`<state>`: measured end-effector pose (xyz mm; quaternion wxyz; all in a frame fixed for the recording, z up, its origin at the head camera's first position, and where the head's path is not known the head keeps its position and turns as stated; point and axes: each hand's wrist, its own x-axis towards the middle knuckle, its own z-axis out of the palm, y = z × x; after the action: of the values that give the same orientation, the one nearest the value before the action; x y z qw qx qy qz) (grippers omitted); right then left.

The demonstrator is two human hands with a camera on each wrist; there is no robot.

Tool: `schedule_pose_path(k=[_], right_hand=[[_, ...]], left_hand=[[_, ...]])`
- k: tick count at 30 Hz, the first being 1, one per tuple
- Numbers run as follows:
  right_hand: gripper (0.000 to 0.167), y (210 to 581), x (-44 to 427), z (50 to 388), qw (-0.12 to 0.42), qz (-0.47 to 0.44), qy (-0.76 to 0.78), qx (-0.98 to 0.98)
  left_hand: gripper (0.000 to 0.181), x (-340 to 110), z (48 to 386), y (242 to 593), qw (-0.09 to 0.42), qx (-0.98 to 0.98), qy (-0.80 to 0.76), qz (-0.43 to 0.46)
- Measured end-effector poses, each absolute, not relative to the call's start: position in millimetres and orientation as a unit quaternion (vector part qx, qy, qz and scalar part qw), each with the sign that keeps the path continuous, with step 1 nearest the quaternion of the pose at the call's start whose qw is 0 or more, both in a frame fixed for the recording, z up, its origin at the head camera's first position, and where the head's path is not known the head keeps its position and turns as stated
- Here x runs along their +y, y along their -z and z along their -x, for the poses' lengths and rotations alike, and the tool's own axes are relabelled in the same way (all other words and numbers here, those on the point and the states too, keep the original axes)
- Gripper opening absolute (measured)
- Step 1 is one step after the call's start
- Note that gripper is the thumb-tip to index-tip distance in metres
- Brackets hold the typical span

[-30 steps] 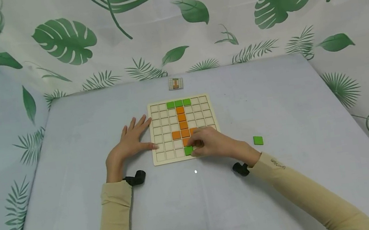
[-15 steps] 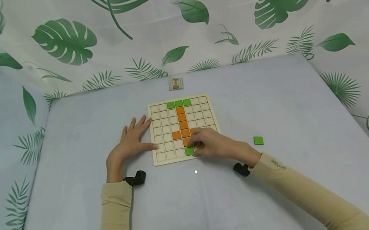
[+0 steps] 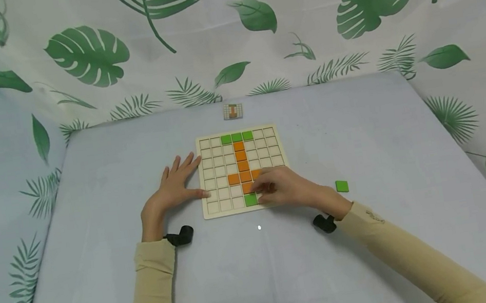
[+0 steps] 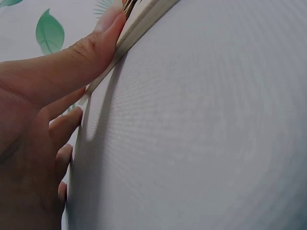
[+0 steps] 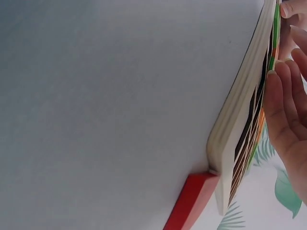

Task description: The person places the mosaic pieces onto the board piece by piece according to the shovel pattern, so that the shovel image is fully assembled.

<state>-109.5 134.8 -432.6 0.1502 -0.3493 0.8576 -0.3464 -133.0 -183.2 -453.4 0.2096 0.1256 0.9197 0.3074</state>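
A cream grid board (image 3: 225,206) lies on the table with green tiles (image 3: 236,137) along its far row and an orange column (image 3: 241,156) down the middle. An orange crossbar lies lower down, with a green tile (image 3: 250,200) in the near row. My left hand (image 3: 174,188) rests at the board's left edge, fingers spread, thumb (image 4: 96,48) on the rim. Above the near row, my right hand (image 3: 282,186) has curled fingers and thumb pinching another green tile (image 5: 271,63), mostly hidden in the head view. Its fingertips (image 5: 273,76) are down at the board.
A loose green tile (image 3: 341,186) lies on the table right of the board. A small pattern card (image 3: 233,111) sits beyond the far edge. A red-sided piece (image 5: 192,199) shows near the board's corner in the right wrist view. Leaf-printed cloth surrounds the table.
The right hand has shifted slightly to the right, its curled fingers still over the near row. The left hand keeps its place at the board's edge.
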Motion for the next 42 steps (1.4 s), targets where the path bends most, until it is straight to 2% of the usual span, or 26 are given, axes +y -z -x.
schedule_pose_path(k=[19,42], right_hand=[[0.024,427.3,174.5,105.1,0.129,0.310,0.365,0.868],[0.024,423.4,225.1,95.7,0.147,0.230,0.365,0.890]], left_hand=[[0.105,-184.0,133.3,454.1,0.210,0.920,-0.305,-0.127],[0.105,-183.2,131.9,453.2,0.212,0.919,-0.308,-0.127]])
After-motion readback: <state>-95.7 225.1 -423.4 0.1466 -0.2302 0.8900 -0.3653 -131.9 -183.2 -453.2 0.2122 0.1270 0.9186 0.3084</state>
